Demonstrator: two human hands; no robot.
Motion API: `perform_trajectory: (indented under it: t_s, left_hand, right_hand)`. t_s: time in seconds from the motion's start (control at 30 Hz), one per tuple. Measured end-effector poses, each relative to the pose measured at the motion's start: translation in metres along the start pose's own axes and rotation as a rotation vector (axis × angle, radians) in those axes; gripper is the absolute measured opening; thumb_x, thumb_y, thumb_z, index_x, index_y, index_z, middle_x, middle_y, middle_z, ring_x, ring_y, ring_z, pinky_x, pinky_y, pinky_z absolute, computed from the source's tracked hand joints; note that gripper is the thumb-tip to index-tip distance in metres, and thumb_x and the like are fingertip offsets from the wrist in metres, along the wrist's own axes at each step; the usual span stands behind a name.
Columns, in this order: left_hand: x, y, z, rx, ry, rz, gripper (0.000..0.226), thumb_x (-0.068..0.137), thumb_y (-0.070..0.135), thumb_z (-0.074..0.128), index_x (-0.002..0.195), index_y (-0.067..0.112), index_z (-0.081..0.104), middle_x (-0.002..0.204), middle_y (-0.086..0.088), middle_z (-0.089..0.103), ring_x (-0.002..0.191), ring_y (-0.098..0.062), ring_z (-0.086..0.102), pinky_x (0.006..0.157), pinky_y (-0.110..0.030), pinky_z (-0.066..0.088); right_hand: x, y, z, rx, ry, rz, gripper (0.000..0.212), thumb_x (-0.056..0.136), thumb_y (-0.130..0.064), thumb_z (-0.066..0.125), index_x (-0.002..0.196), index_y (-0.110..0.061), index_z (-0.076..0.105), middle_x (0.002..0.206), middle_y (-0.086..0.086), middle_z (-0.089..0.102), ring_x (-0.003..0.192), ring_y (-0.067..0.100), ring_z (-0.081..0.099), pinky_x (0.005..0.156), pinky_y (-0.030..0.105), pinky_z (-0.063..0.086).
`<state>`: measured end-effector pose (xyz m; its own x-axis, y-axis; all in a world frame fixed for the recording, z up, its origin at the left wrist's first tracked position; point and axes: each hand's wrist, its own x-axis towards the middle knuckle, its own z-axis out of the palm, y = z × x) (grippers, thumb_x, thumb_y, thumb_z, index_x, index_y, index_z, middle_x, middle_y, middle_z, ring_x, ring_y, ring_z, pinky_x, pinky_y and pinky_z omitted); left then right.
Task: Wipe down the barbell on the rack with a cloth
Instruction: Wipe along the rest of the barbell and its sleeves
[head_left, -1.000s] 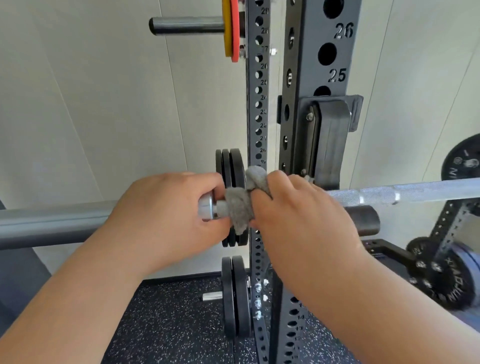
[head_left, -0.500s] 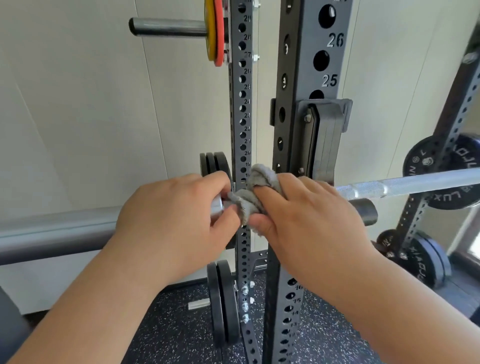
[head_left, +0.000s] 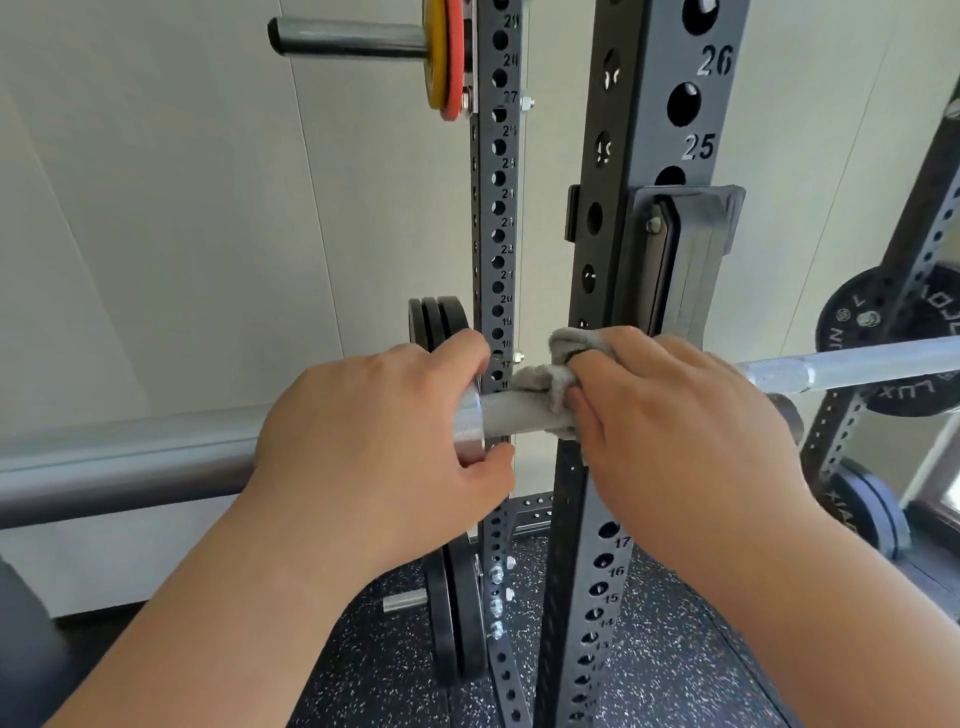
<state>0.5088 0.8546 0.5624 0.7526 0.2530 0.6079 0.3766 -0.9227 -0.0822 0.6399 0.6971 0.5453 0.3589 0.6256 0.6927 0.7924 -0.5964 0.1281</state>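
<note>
The left hand (head_left: 384, 441) was clenched on the long silver steel barbell (head_left: 511, 413) at the shiny collar (head_left: 467, 428) where the thick sleeve (head_left: 114, 457) met the thinner shaft. Its index finger curled over the top of the collar and its thumb hooked under it, with the back of the hand turned up toward the camera. The bare left forearm rose from the lower left corner with a nearly straight wrist.

The right hand (head_left: 675, 431) grasped a crumpled grey cloth (head_left: 550, 379) bunched around the shaft. The fingers wrapped over the top, the knuckles faced up, and a fold of fabric poked out above the index finger. The right forearm came in from the lower right, so the two arms converged on the bar. A short bare stretch of shaft showed between the hands.

The barbell lay level across the dark grey perforated steel rack upright (head_left: 644, 130), just under the black J-hook bracket (head_left: 685, 260). Where it sat in the hook was hidden by the right hand. Its knurled shaft ran on to the right, and the sleeve reached off to the left.

Behind stood a thinner perforated post (head_left: 498, 208) that carried yellow and red weight plates (head_left: 444, 57) on a peg. Black plates (head_left: 439, 319) sat lower down, above a speckled black rubber floor (head_left: 389, 675).
</note>
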Motion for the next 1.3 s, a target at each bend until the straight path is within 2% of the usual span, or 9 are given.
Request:
perform_trajectory:
  t_s: [0.2,0.33,0.43,0.53,0.7,0.8,0.93,1.17,1.3]
  left_hand:
    - [0.002,0.002,0.0,0.025,0.026,-0.014,0.049,0.07,0.074,0.044,0.106,0.041,0.045,0.07,0.015,0.057,0.058,-0.02,0.057,0.053,-0.031,0.047]
    - [0.001,0.004,0.0,0.036,0.039,-0.033,0.047,0.072,0.073,0.048,0.104,0.04,0.049,0.071,0.014,0.06,0.058,-0.02,0.059,0.052,-0.031,0.047]
    - [-0.001,0.006,-0.002,0.06,0.027,-0.039,0.044,0.07,0.067,0.047,0.103,0.038,0.05,0.072,0.012,0.061,0.057,-0.02,0.058,0.051,-0.03,0.045]
    - [-0.001,0.006,-0.004,0.072,0.012,-0.036,0.047,0.068,0.067,0.044,0.105,0.038,0.05,0.073,0.014,0.061,0.057,-0.018,0.056,0.05,-0.028,0.04]
    - [0.002,0.005,-0.005,0.081,-0.012,-0.042,0.043,0.073,0.071,0.046,0.102,0.039,0.049,0.069,0.015,0.056,0.057,-0.014,0.055,0.052,-0.029,0.043]
    - [0.006,0.007,-0.005,0.076,-0.025,-0.053,0.04,0.075,0.071,0.047,0.099,0.039,0.049,0.065,0.015,0.053,0.055,-0.009,0.051,0.052,-0.028,0.043]
    - [0.008,0.008,-0.005,0.069,-0.023,-0.063,0.042,0.07,0.071,0.044,0.097,0.039,0.047,0.067,0.014,0.056,0.056,-0.014,0.052,0.051,-0.028,0.037]
    - [0.006,0.009,-0.003,0.073,-0.008,-0.086,0.042,0.073,0.073,0.049,0.099,0.041,0.05,0.066,0.017,0.057,0.055,-0.01,0.055,0.052,-0.028,0.045]
    - [0.004,0.01,-0.001,0.074,0.013,-0.078,0.04,0.074,0.07,0.051,0.1,0.039,0.052,0.069,0.016,0.058,0.055,-0.014,0.055,0.052,-0.028,0.041]
  right_hand:
    - [0.005,0.02,-0.021,0.047,-0.199,-0.158,0.035,0.096,-0.029,0.063,0.129,-0.039,0.055,0.091,-0.016,0.054,0.079,0.014,0.057,0.063,0.034,0.055]
    - [0.024,0.017,-0.037,0.122,-0.328,-0.208,0.03,0.1,-0.053,0.023,0.117,-0.045,0.046,0.095,-0.022,0.049,0.09,0.004,0.056,0.08,0.028,0.054]
    - [0.034,-0.002,-0.024,0.202,-0.372,-0.316,0.038,0.098,-0.053,0.027,0.125,-0.039,0.051,0.109,-0.017,0.053,0.099,0.011,0.057,0.089,0.033,0.054]
    - [0.035,-0.008,-0.017,0.185,-0.368,-0.348,0.03,0.104,-0.046,0.039,0.13,-0.037,0.05,0.106,-0.014,0.05,0.094,0.014,0.059,0.082,0.035,0.054]
    - [0.039,0.018,-0.045,0.116,-0.462,-0.237,0.058,0.088,-0.042,0.011,0.126,-0.036,0.055,0.089,-0.018,0.041,0.089,0.006,0.049,0.074,0.022,0.036]
    - [0.039,0.02,-0.044,0.093,-0.466,-0.279,0.043,0.103,-0.05,0.014,0.124,-0.043,0.05,0.098,-0.021,0.045,0.083,-0.001,0.045,0.062,0.011,0.032]
    - [0.038,0.004,-0.024,0.215,-0.426,-0.351,0.053,0.097,-0.056,0.015,0.143,-0.049,0.041,0.11,-0.022,0.049,0.098,0.004,0.054,0.081,0.021,0.045]
    - [0.048,0.019,-0.027,0.172,-0.404,-0.295,0.042,0.085,-0.039,0.013,0.104,-0.029,0.05,0.092,-0.016,0.051,0.092,0.011,0.052,0.08,0.022,0.036]
    - [0.051,0.018,-0.022,0.212,-0.477,-0.336,0.038,0.102,-0.044,0.023,0.115,-0.034,0.057,0.103,-0.011,0.062,0.096,0.011,0.06,0.084,0.027,0.045]
